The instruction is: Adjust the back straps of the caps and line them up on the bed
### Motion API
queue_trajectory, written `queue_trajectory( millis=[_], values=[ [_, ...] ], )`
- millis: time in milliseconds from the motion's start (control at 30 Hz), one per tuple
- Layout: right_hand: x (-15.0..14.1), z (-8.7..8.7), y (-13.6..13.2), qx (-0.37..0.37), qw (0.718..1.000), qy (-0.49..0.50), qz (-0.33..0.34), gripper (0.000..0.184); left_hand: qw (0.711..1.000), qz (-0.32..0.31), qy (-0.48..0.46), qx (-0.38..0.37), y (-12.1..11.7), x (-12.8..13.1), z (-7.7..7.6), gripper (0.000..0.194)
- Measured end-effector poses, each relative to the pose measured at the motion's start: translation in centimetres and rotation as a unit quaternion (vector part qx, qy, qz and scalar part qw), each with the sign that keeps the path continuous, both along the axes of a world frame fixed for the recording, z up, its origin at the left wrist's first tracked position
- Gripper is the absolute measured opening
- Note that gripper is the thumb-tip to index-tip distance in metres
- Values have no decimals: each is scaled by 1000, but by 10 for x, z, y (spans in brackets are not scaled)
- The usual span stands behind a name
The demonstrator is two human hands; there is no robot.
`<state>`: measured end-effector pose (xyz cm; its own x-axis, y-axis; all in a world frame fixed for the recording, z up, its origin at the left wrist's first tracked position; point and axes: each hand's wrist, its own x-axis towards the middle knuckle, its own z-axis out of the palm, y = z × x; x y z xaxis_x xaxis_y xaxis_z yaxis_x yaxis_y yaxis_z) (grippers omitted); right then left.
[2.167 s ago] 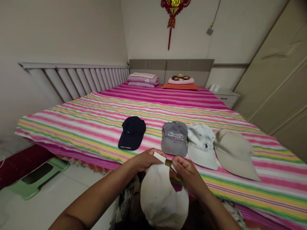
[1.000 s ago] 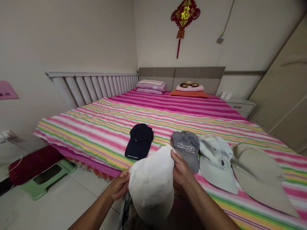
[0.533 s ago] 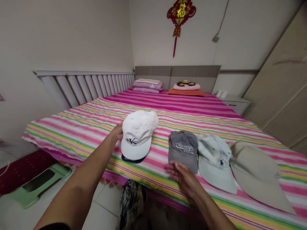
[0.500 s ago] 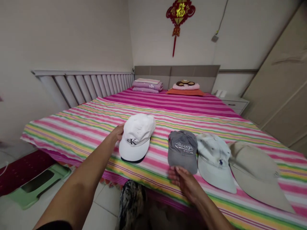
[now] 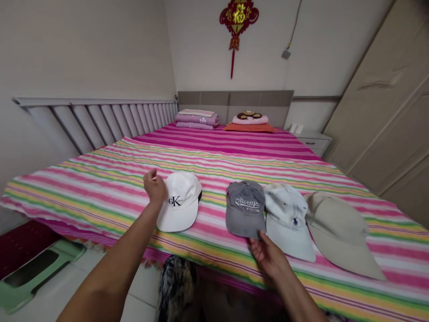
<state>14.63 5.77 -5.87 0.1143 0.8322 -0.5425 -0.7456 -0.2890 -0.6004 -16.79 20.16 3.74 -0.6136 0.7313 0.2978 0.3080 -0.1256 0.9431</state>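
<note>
While beside white cap (image 5: 182, 190), left fingers (image 5: 150, 180) loosely open; right fingers (image 5: 258, 250) at gray cap (image 5: 246, 210) edge, grip unclear, room between

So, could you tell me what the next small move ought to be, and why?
I would probably have the right hand lift the front of the gray cap's brim slightly. Its thumb is already at the brim's front edge, with the other fingers lower down, while the left hand seems only to be beside the white cap, not gripping it.
</note>
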Motion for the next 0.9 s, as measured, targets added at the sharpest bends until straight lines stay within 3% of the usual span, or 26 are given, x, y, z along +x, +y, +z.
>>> queue_trajectory(
  millis=[100,167,200,267,300,333,433,500,567,633,700,800,900],
  values=[
    [-5,2,10,25,999,25,20,24,982,-188,-11,-31,-34,41,-11,18],
    [-10,6,3,50,997,40,39,22,946,-308,-48,-93,-56,69,-29,28],
    [-12,8,-5,68,995,44,53,21,876,-419,-149,-186,-64,80,-38,35],
    [-15,7,-25,114,989,37,91,20,729,-539,-315,-280,-71,94,-52,55],
    [-16,3,-37,135,984,20,113,20,674,-564,-383,-284,-71,97,-55,58],
    [-16,-2,-50,150,979,-8,135,21,649,-570,-431,-262,-69,98,-56,56],
    [-9,-25,-81,162,957,-128,204,21,647,-554,-492,-180,-66,99,-50,37],
    [0,-35,-93,157,930,-196,268,23,641,-563,-491,-178,-72,102,-44,31],
    [12,-32,-95,163,904,-250,307,21,620,-595,-471,-200,-87,108,-40,33],
    [21,-13,-90,184,896,-287,286,20,601,-633,-439,-210,-106,114,-35,39],
    [25,15,-82,190,909,-288,234,30,592,-666,-400,-215,-126,120,-29,44],
    [16,56,-76,237,927,-229,181,45,568,-708,-328,-260,-146,125,-19,41],
    [-1,78,-78,249,936,-165,185,38,544,-735,-297,-275,-152,126,-14,37]
  ],
)
